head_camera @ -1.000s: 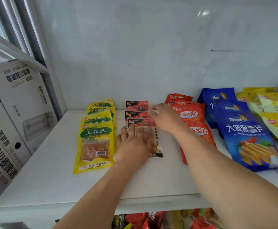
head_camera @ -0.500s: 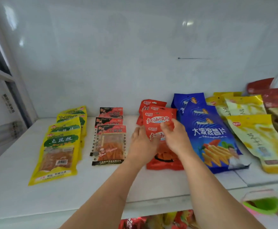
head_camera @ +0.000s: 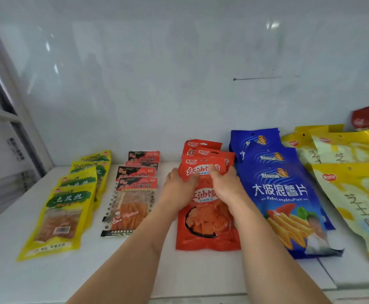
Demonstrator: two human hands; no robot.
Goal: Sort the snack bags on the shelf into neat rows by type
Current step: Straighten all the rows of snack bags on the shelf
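left hand and right hand both pinch one glossy red snack bag, thumbs on its face, held over the overlapped red row mid-shelf. flat white shelf: yellow pouches far left, clear-windowed black-red packs beside them, blue foil bags right.

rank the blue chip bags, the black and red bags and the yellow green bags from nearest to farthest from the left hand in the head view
1. Black and red bags: the row just to the left of the left hand.
2. Blue chip bags: to the right, past the red bags and the right hand.
3. Yellow green bags: the far left row.
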